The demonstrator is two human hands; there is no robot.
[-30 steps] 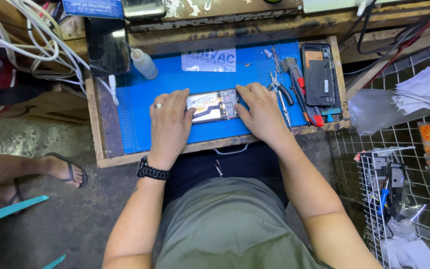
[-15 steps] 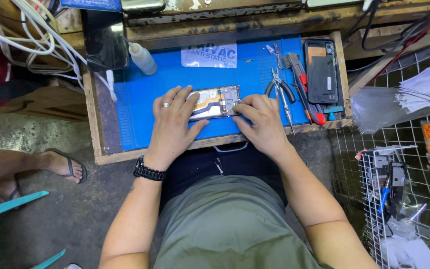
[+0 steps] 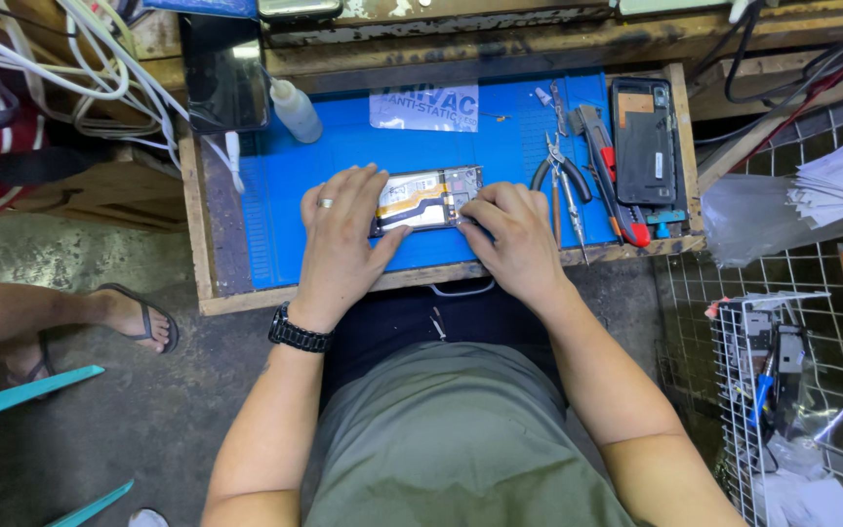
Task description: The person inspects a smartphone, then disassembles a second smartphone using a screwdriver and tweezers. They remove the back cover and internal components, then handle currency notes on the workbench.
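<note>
The opened phone (image 3: 428, 198) lay flat on the blue work mat (image 3: 363, 156), which covered most of the small wooden tabletop (image 3: 209, 244). Its internal boards and a yellow part faced upward.

The left hand (image 3: 339, 239) rested palm-down over the left end of the opened phone. Its grip was spread, fingers apart and pressed against the phone's edge and the blue work mat, clamped on nothing. A ring showed on one finger, and a black wristwatch (image 3: 298, 332) sat at the wrist behind it.

The right hand (image 3: 509, 234) lay just right of the opened phone, its fingers curled together with the tips touching the phone's right end. Whether that grip pinched a small part or tool could not be told; the fingertips hid the contact point.

Just right of the right hand lay a pair of pliers (image 3: 553, 176) and a red-and-grey utility knife (image 3: 609, 171), both on the blue work mat. Beyond these, farther right, a black phone back cover (image 3: 644, 141) lay inside-up.

Ahead of the left hand, well apart, a small plastic squeeze bottle (image 3: 297, 110) lay tilted at the mat's far corner, beside a dark phone screen (image 3: 224, 73).

To the far left of the left hand, another person's sandalled foot (image 3: 124, 314) stood on the concrete floor (image 3: 148, 420).
</note>
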